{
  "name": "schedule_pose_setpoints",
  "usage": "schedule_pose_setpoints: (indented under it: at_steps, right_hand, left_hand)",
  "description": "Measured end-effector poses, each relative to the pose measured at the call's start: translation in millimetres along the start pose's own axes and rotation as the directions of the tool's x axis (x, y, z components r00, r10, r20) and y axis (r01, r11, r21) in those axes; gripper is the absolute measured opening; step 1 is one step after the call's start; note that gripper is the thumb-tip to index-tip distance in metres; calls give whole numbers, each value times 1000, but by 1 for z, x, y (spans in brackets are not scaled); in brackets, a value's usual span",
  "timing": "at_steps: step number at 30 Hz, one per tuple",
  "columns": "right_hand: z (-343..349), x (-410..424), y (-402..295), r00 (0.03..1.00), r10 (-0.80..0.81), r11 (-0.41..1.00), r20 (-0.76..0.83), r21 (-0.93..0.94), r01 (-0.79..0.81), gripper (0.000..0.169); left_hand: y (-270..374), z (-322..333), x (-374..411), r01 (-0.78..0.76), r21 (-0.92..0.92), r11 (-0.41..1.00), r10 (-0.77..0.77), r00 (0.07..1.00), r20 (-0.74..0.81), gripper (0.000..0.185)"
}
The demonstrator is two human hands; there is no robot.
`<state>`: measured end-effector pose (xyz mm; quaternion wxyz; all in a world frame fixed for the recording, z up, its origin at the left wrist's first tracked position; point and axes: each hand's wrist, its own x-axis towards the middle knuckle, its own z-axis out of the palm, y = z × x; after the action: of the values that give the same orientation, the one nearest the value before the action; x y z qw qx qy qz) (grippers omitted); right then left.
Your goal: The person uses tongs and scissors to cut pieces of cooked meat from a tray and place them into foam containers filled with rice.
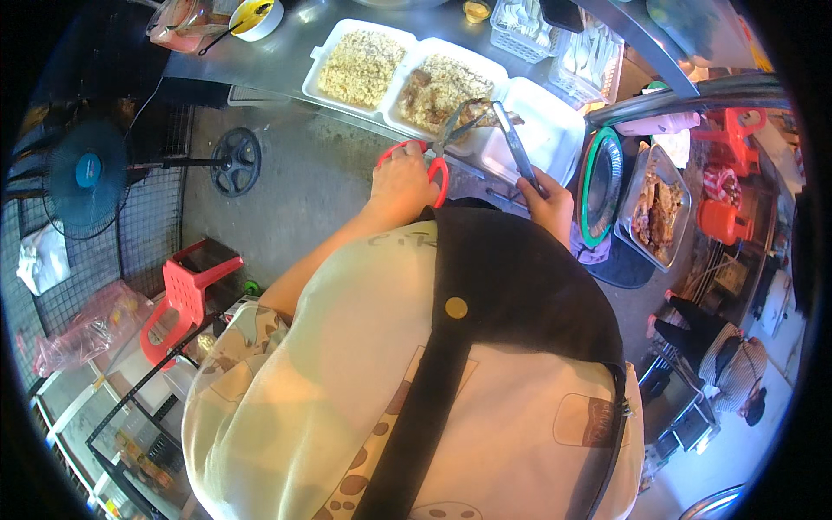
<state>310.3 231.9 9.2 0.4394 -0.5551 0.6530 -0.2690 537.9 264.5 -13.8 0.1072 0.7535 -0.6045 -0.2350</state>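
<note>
My left hand [404,184] grips the red handles of a pair of scissors [439,148], whose blades spread around a piece of cooked meat [476,112]. Metal tongs [513,143] in my right hand [549,201] hold the same piece from the other side. The meat is over a white foam box [497,65] that contains rice and several browned meat pieces [416,97]. To its left lies a second foam compartment with rice [361,68]. On the right, a foam lid or compartment [552,123] lies open without food in it.
Baskets of plastic cutlery [523,29] and a bowl of yellow sauce [257,19] are on the steel counter [286,68]. A tray of cooked meat [656,208] sits at right beside a green-rimmed plate [601,185]. A fan [88,170] and red chair [185,292] are left; a person [725,357] is lower right.
</note>
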Motion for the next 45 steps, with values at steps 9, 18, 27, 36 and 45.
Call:
schedule_pose_setpoints:
  at_steps: [9,18,27,36,45]
  right_hand:
    - [1,3,11,998,20,1000,66,-13,-19,29]
    - [-2,11,19,1000,-5,1000,16,-23,5,31]
    - [-7,15,34,988,-154,988,26,15,153,29]
    - [-18,27,50,977,-180,984,111,17,179,30]
    - [-14,37,47,987,-138,984,78,-105,146,34]
  left_hand:
    - [-11,17,4,-62,-147,987,72,996,62,32]
    - [-4,-7,9,-6,-211,978,52,976,211,36]
    - [-12,-32,11,-113,-61,992,119,985,121,44]
    - [-30,-11,17,-253,-51,966,258,954,152,22]
    - [-37,-5,26,-232,-149,961,263,934,244,19]
